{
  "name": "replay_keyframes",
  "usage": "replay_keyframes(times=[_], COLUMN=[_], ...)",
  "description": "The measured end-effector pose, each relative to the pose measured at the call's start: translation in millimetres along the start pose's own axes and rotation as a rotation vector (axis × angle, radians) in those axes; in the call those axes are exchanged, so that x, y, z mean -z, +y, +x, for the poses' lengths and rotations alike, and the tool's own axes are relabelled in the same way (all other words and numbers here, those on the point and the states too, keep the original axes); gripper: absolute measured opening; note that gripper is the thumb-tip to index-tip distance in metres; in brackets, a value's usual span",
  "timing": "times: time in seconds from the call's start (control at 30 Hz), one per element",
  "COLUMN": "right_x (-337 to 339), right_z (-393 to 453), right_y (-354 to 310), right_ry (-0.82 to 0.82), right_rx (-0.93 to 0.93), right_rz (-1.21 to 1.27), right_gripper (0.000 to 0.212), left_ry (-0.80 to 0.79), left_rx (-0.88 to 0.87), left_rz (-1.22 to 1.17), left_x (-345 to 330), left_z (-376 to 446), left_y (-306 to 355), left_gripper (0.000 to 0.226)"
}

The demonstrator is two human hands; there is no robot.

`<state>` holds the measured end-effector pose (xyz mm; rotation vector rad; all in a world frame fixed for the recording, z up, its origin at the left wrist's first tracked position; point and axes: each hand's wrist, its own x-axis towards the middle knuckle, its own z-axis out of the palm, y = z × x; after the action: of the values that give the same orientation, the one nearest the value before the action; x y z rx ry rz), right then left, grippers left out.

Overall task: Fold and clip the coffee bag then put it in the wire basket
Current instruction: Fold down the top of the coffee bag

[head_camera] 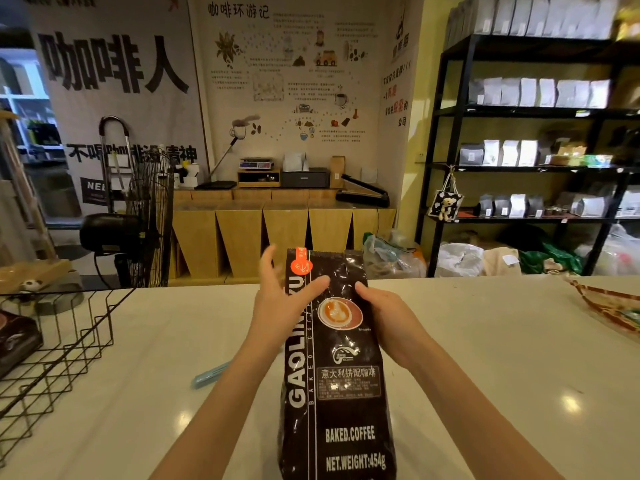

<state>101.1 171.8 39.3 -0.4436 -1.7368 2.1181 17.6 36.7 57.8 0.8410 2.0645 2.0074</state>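
Observation:
A tall black coffee bag point(341, 386) with white lettering and an orange label stands upright on the white counter, its top unfolded. My left hand point(282, 299) presses against the bag's upper left side, thumb laid across the front and fingers spread behind. My right hand point(389, 318) grips the bag's upper right edge. A light blue clip point(209, 374) lies on the counter to the left, partly hidden by my left forearm. The black wire basket point(65, 344) sits at the left edge of the counter and holds another dark bag point(15, 337).
The white counter point(502, 341) stretches right, where a patterned wrapper point(613, 304) lies at the edge. Beyond the counter stand a floor fan point(138, 223), wooden cabinets and black shelves of bags point(533, 157).

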Motion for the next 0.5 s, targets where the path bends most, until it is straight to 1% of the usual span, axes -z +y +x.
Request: replay_keyframes(times=[0.03,0.1,0.13,0.17,0.23,0.27,0.37,0.43,0.5], right_x=[0.1,-0.4,-1.6,-3.0,-5.1,-5.6,-4.9,-3.0,-1.6], right_z=[-0.4,-1.1,-1.7,-2.4,-2.7,-3.1,-5.4,-7.3,-10.0], right_y=[1.3,4.1,4.0,3.4,1.6,0.6,-2.4,-4.2,-5.1], right_ry=[0.009,0.024,0.026,0.021,0.012,0.010,-0.018,-0.050,-0.075], right_rx=[0.004,0.013,0.015,0.018,0.032,0.040,0.050,0.032,0.011], right_rz=[-0.006,-0.004,0.001,0.008,0.010,0.005,-0.003,0.015,0.035], right_gripper=[0.033,0.035,0.036,0.036,0.034,0.032,0.027,0.028,0.031], left_ry=[0.032,0.097,0.073,0.012,-0.153,-0.236,-0.420,-0.454,-0.407], left_rx=[-0.161,-0.490,-0.596,-0.642,-0.626,-0.580,-0.392,-0.351,-0.385], left_rz=[0.229,0.688,0.857,0.984,1.141,1.180,1.172,1.115,1.047], left_x=[-2.9,-10.7,-15.7,-22.3,-36.0,-42.4,-55.9,-60.5,-61.5], left_z=[1.8,10.2,16.5,22.6,35.8,41.9,56.1,63.8,67.1], left_y=[1.7,10.2,16.1,24.0,35.3,39.5,46.5,46.2,47.6], left_gripper=[0.089,0.076,0.069,0.066,0.062,0.060,0.051,0.040,0.034])
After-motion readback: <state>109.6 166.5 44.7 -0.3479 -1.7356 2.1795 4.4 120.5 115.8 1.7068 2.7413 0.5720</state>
